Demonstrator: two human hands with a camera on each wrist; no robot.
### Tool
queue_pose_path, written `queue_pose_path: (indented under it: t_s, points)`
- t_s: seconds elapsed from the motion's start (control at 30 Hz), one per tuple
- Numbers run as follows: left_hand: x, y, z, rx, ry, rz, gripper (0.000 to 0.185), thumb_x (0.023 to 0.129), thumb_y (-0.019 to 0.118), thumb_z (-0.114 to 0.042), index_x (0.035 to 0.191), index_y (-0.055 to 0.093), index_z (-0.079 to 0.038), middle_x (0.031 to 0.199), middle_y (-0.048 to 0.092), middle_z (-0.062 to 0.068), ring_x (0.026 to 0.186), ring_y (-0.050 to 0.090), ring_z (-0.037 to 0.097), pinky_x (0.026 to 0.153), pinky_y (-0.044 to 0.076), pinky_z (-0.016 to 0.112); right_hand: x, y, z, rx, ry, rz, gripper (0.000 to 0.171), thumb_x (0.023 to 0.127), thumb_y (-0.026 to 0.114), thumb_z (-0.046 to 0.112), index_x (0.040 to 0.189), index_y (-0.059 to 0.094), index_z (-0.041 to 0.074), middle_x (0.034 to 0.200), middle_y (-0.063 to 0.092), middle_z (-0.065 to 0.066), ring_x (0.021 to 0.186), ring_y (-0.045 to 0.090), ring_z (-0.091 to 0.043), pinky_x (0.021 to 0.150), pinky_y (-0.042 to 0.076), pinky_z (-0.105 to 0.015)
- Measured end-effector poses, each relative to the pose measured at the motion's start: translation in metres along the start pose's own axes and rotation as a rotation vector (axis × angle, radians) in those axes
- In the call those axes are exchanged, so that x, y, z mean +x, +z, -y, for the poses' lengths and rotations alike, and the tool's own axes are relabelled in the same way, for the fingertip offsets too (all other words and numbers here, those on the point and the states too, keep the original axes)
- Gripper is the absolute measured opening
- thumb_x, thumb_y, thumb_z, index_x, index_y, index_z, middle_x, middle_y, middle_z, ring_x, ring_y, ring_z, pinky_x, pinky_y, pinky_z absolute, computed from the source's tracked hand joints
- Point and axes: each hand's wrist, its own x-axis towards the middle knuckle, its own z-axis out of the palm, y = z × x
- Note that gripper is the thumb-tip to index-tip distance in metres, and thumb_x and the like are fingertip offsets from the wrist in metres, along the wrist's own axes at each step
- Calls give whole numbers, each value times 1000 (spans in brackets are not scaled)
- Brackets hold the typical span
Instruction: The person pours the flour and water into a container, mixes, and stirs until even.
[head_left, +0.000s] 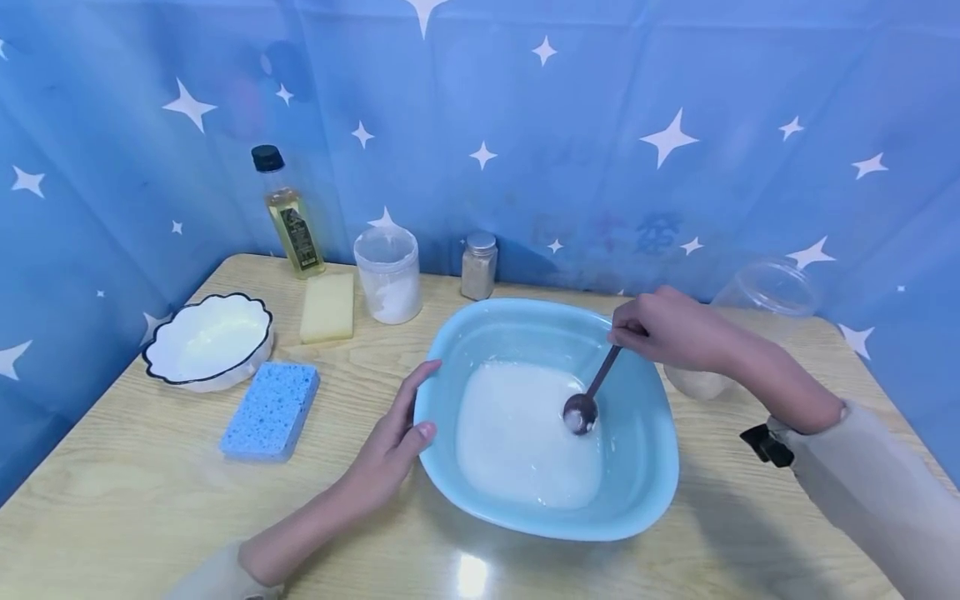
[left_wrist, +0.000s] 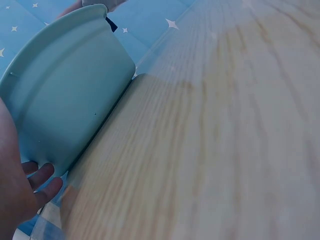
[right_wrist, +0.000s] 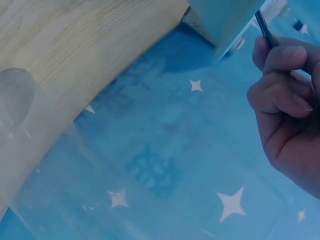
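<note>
A light blue plastic basin [head_left: 551,527] stands on the table with milky white liquid [head_left: 517,433] pooled in its bottom. My left hand [head_left: 386,450] holds its left side, thumb at the rim and fingers against the outer wall; the left wrist view shows those fingers [left_wrist: 44,176] low on the wall. Over the basin's far right rim, my right hand [head_left: 667,329] pinches the upper handle of a dark brown spoon [head_left: 602,372]. The spoon slants down to the left, its round bowl at the liquid's right part. Curled fingers [right_wrist: 280,92] grip the handle in the right wrist view.
Behind my right forearm stands a clear plastic container [head_left: 772,292]. Along the back are a glass jar [head_left: 478,271], a tub of white powder [head_left: 390,279] and an oil bottle [head_left: 295,229]. A yellow sponge [head_left: 327,308], white bowl [head_left: 206,379] and blue sponge [head_left: 270,412] lie left.
</note>
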Motion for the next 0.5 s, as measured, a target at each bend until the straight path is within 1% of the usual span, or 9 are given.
queue_pose_path:
  t_s: [0.07, 0.17, 0.23, 0.3, 0.4, 0.5]
  points:
    - [1, 0, -1, 2, 6, -1, 57, 98, 40, -14, 147, 18, -33, 150, 22, 7, 124, 42, 31, 88, 48, 32, 2, 0, -3, -12, 0, -41, 24, 90, 59, 9, 67, 60, 15, 51, 34, 10, 42, 25, -2, 44, 30, -21]
    - [2, 0, -2, 2, 8, 1, 57, 98, 40, -14, 147, 18, -32, 150, 22, 7, 124, 42, 30, 89, 48, 32, 5, 3, -6, -19, 26, -121, 20, 91, 57, 8, 74, 66, 10, 50, 35, 8, 41, 26, -4, 46, 33, -23]
    - [2, 0, -3, 4, 5, 3, 57, 98, 40, -15, 147, 18, -32, 150, 22, 6, 125, 42, 30, 89, 48, 32, 8, 8, -8, 3, 59, -164, 18, 92, 56, 9, 81, 69, 6, 49, 36, 7, 41, 26, -5, 46, 34, -24]
    - [1, 0, -3, 8, 5, 3, 57, 98, 40, -15, 147, 18, -32, 150, 22, 6, 125, 41, 30, 89, 48, 32, 11, 15, -7, 31, 88, -188, 18, 93, 55, 10, 84, 69, 4, 48, 35, 6, 41, 26, -6, 47, 34, -25]
    - [1, 0, -2, 14, 8, 0, 57, 98, 40, -14, 147, 18, -32, 150, 21, 6, 125, 41, 30, 89, 47, 33, 17, 26, -4, 96, 107, -174, 17, 93, 55, 11, 87, 70, 5, 48, 35, 5, 42, 27, -8, 45, 31, -25]
    - [1, 1, -3, 15, 15, -4, 57, 98, 40, -13, 147, 18, -31, 150, 21, 6, 125, 40, 31, 90, 47, 33, 21, 31, 3, 159, 98, -145, 16, 93, 56, 12, 87, 69, 7, 49, 37, 6, 43, 29, -9, 45, 30, -25]
